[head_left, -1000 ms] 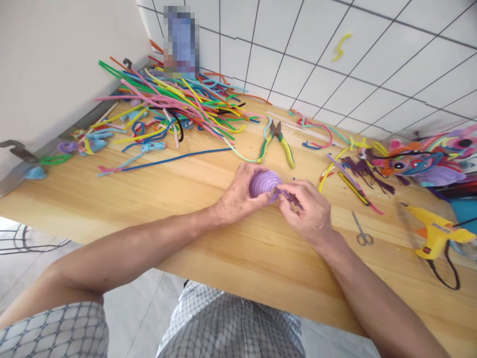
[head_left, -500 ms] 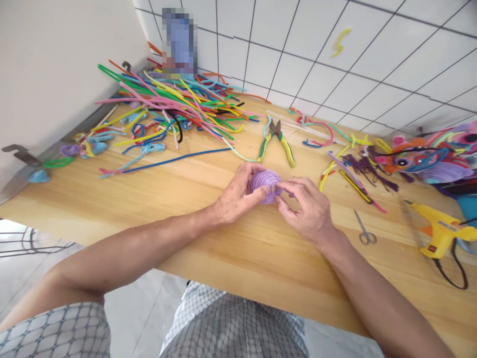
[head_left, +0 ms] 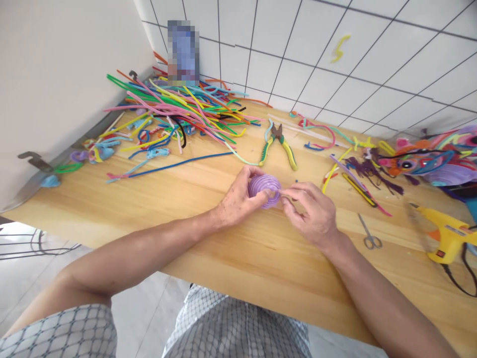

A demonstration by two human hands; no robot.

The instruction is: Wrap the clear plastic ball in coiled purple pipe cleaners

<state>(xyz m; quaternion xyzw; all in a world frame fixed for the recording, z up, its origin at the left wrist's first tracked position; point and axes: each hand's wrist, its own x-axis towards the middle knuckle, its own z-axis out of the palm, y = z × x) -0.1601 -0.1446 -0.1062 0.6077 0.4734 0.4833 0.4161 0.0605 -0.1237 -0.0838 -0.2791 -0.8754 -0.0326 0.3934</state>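
A purple coil [head_left: 264, 185], wound in rings like a rounded spiral of pipe cleaner, is held just above the table. My left hand [head_left: 240, 198] wraps it from the left, thumb across its front and fingers behind. At the coil's right edge, my right hand [head_left: 310, 211] pinches with thumb and index finger. What lies right between those fingertips is mostly hidden; it looks like the coil's inner end. Beyond the coil, pliers [head_left: 278, 141] with green and yellow handles lie with their handles spread.
Many coloured pipe cleaners [head_left: 186, 107] are heaped at the back left. A blue pipe cleaner [head_left: 179, 163] lies across the left side. To the right are a yellow-black utility knife [head_left: 358, 189], small scissors [head_left: 370, 236], a yellow glue gun [head_left: 445, 231] and a colourful pipe-cleaner figure [head_left: 413, 161].
My right hand has drawn slightly to the right, its fingertips now at the coil's edge. The left hand keeps its hold. The whole view has shifted a little.
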